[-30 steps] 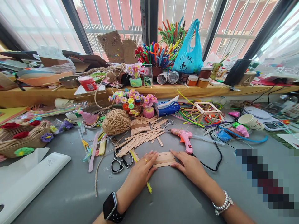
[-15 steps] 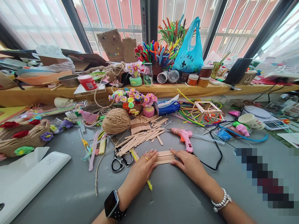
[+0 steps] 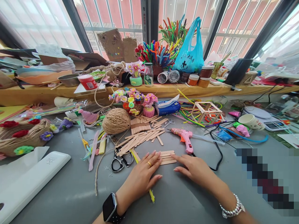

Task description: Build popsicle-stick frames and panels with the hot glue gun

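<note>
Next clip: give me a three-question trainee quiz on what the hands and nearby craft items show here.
1. True or false: the left hand rests its fingertips on the row of craft sticks.
2. Which tool lies just beyond the right hand? A) pink glue gun B) stapler C) paintbrush
3. Fill in: the black-handled scissors lie in front of a ball of ____.

Key:
1. True.
2. A, the pink glue gun.
3. Twine: the twine ball.
</note>
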Demonstrator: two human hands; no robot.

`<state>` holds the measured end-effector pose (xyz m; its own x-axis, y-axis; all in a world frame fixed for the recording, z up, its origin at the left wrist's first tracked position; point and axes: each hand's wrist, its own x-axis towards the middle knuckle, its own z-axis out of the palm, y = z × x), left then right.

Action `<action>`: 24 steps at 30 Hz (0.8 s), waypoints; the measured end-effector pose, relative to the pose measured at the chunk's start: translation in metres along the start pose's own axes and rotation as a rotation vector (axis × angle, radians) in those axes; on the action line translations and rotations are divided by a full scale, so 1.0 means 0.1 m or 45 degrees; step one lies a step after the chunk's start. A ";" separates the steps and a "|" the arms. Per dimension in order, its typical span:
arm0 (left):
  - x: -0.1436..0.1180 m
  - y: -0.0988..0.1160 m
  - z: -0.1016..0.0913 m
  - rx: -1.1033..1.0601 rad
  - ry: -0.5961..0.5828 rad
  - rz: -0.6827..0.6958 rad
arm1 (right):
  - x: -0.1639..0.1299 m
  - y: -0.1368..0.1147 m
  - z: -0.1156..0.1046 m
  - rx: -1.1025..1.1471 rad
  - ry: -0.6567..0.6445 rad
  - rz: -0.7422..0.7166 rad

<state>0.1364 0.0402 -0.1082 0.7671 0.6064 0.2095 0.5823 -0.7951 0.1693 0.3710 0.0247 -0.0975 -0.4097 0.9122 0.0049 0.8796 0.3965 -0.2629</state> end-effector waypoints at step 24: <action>0.01 0.02 -0.01 0.026 -0.127 -0.101 | 0.07 -0.10 0.04 -0.096 -0.003 0.061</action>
<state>0.1385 0.0391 -0.1064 0.7406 0.6646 0.0992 0.6470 -0.7452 0.1614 0.3585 0.0269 -0.0989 -0.3671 0.9302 -0.0084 0.9139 0.3590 -0.1893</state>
